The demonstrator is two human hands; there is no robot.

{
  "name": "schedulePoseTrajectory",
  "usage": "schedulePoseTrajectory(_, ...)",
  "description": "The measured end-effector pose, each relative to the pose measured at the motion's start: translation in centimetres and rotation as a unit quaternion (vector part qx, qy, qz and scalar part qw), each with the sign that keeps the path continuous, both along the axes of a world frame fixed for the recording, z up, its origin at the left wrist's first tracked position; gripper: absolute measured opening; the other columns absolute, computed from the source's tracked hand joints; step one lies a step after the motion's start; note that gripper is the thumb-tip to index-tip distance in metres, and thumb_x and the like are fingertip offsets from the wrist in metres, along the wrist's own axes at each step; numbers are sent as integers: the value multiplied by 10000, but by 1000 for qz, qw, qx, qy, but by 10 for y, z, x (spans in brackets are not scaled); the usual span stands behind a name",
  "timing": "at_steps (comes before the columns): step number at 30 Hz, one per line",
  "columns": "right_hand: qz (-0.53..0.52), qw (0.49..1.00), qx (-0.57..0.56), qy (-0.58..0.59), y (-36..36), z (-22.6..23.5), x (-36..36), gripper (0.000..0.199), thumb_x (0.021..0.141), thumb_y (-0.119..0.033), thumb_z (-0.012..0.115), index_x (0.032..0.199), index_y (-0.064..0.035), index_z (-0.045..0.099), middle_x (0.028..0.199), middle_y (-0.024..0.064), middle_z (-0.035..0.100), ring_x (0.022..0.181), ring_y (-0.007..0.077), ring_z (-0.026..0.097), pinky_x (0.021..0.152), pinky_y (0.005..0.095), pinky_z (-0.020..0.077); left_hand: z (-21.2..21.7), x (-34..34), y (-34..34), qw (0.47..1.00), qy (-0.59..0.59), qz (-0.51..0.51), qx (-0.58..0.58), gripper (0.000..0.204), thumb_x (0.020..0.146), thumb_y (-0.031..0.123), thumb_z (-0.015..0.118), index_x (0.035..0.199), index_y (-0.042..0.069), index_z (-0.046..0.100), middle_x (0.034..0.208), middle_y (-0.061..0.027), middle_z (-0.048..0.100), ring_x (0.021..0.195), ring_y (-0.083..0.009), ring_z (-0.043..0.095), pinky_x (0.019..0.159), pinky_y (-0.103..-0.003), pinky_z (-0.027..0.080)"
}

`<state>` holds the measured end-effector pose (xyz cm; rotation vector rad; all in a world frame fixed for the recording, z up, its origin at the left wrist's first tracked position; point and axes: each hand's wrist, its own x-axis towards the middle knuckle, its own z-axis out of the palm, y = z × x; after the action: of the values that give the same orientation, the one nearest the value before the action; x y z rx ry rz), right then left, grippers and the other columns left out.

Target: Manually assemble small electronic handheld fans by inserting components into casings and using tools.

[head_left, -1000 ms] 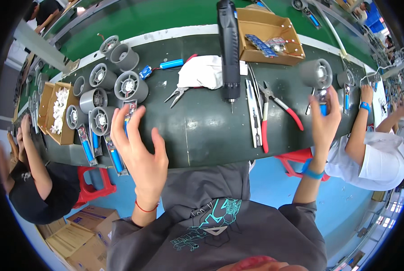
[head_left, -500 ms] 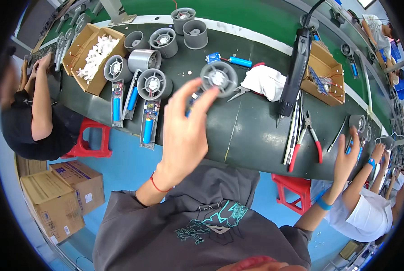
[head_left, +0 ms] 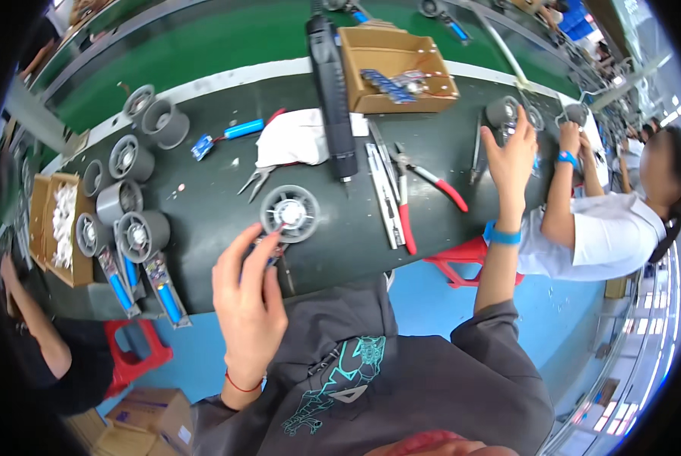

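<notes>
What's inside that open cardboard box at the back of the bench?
The cardboard box holds small blue parts and clear packets near its front right; the rest of its floor looks bare.

Your dark surface (head_left: 203,220) carries grey fan housings (head_left: 139,235), a white cloth (head_left: 298,137), red-handled pliers (head_left: 431,182), a cardboard box (head_left: 393,68) and blue cylinders (head_left: 165,296).

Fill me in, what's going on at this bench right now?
A person at a dark workbench has the left hand raised, fingertips at small parts beside a grey fan unit lying flat. The right hand reaches out to another grey fan unit at the right. More fan housings sit at the left; red-handled pliers lie in the middle.
</notes>
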<state>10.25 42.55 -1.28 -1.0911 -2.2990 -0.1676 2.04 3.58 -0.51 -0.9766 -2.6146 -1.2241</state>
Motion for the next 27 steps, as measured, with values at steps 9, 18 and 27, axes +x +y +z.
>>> schedulePoseTrajectory(9, 348, 473, -663, 464, -21, 23, 64, 357, 1031, -287, 393, 1247, -3, 406, 1031, 93, 487, 627, 104, 415, 512, 214, 391, -4, -9, 17, 999, 0, 50, 3, 438, 788, -121, 535, 1194, 37, 587, 1230, -147, 553, 1101, -340, 547, 929, -405, 422)
schedulePoseTrajectory(18, 446, 375, -691, 429, -105, 13, 62, 572, 1006, -403, 417, 1329, 46, 271, 1029, 129, 393, 515, 103, 395, 289, 180, 340, -1, -3, 34, 995, 41, 84, -22, 427, 797, -100, 553, 1205, 25, 558, 1319, -156, 485, 1284, -358, 421, 1024, -453, 349)
schedulePoseTrajectory(27, 403, 180, -780, 443, -133, -6, 59, 579, 992, -407, 454, 1331, 33, 290, 972, 135, 398, 503, 116, 424, 268, 189, 343, 8, 13, 36, 989, 126, 61, 43, 380, 745, -81, 620, 1104, 37, 576, 1234, -161, 514, 1254, -412, 432, 1003, -472, 376)
